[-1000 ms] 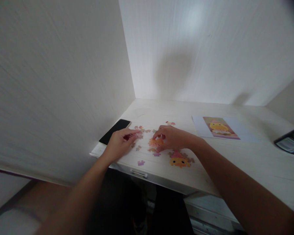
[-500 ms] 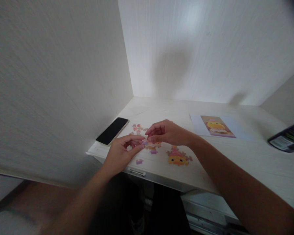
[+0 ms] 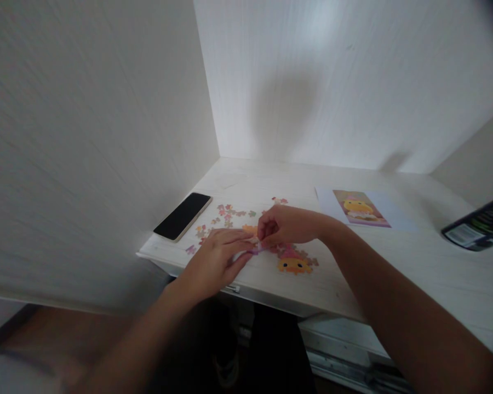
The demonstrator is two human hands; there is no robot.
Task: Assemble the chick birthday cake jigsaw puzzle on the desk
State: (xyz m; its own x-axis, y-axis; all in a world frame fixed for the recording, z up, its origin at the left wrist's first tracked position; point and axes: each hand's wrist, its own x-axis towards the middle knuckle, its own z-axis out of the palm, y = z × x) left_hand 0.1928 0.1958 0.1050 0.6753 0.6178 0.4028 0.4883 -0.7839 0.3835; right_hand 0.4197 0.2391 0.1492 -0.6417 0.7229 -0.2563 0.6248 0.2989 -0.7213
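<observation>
Label [image 3: 462,236] — blurred; right hand [image 3: 282,225] at puzzle pieces [image 3: 250,229].

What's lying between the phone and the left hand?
In the head view, loose puzzle pieces lie on the white tabletop between the phone and the left hand.

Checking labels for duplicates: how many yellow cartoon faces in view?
2: one on the printed picture, one on the joined puzzle pieces near the right hand.
</observation>
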